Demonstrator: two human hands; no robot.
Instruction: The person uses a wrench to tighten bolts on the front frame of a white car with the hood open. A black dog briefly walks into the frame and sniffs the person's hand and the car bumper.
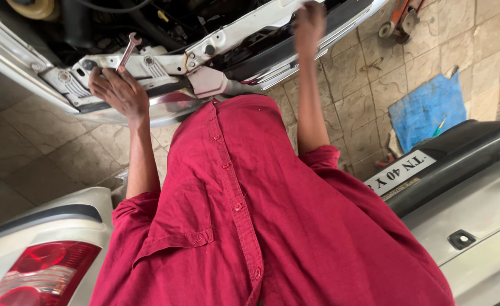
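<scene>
1. The open-ended spanner (128,50), slim bare metal with a forked jaw at its upper end, stands slanted over the white front panel (165,62) of a car's engine bay.
2. The left hand (117,90) is clenched around the spanner's lower shaft, knuckles up, resting on the panel's stamped sheet metal with its round holes and bolts.
3. The right hand (309,22) reaches up to the panel's upper edge; its fingers are cut off by the frame's top, so its grip cannot be told.
4. A crimson buttoned shirt (250,215), soft woven cloth, fills the middle and hides what lies below.
5. A rectangular white number plate (400,171) sits on a grey bumper (477,209) at the right.
6. A crumpled blue sheet (426,107) lies on the tiled floor (29,147).
7. A red tail lamp (40,272) shows lower left, partly cut off.
</scene>
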